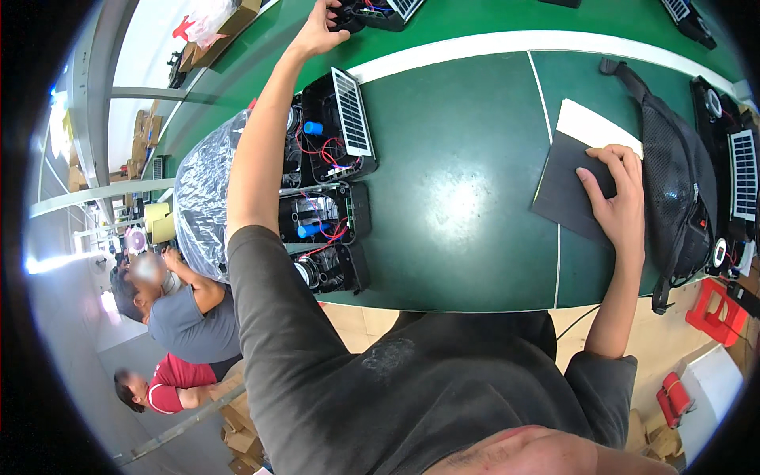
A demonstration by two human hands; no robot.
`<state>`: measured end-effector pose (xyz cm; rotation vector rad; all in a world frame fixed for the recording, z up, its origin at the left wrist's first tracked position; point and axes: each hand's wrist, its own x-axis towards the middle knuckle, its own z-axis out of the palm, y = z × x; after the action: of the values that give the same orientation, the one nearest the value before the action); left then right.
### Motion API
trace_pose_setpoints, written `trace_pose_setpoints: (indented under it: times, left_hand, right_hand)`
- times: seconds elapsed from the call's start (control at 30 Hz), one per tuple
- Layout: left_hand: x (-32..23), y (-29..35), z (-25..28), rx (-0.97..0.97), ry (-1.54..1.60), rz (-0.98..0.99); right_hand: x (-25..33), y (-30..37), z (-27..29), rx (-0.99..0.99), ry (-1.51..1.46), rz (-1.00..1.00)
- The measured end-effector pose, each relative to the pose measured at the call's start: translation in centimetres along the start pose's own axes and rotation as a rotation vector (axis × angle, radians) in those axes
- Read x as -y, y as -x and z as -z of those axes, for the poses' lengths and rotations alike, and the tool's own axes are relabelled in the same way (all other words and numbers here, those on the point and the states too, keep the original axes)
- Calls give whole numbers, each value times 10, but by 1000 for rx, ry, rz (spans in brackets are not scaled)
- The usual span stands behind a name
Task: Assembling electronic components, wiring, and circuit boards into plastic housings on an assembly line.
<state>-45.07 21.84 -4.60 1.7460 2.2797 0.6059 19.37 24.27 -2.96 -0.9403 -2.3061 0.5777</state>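
Head view: the left hand is stretched out to the far side of the green table, its fingers at a black part just beside a black housing with a solar panel; whether they are closed on that part, I cannot tell. The right hand rests on a dark sheet, thumb and fingers apart, with a white sheet showing beyond its far edge. Both sheets lie on the table's right half, just left of a black mesh bag. Near the left forearm stand open black housings with blue cylinders and red wires, next to clear plastic wrapping.
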Motion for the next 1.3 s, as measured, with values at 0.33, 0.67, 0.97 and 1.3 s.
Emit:
trace_pose_setpoints:
  times: [0.33,0.67,0.97,1.3]
  left_hand:
    - [-99,12,-35,41,117,-48]
    - [-157,-71,28,155,247,-921]
    - [-137,-128,-15,180,-566,-878]
    - [-248,32,48,167,-451,-627]
  right_hand:
    - [-5,-3,-3,-25,-28,8]
    - [-7,-6,-3,-27,-56,-29]
    - [-14,-2,0,-31,-71,-43]
    - [-21,2,4,-36,-122,19]
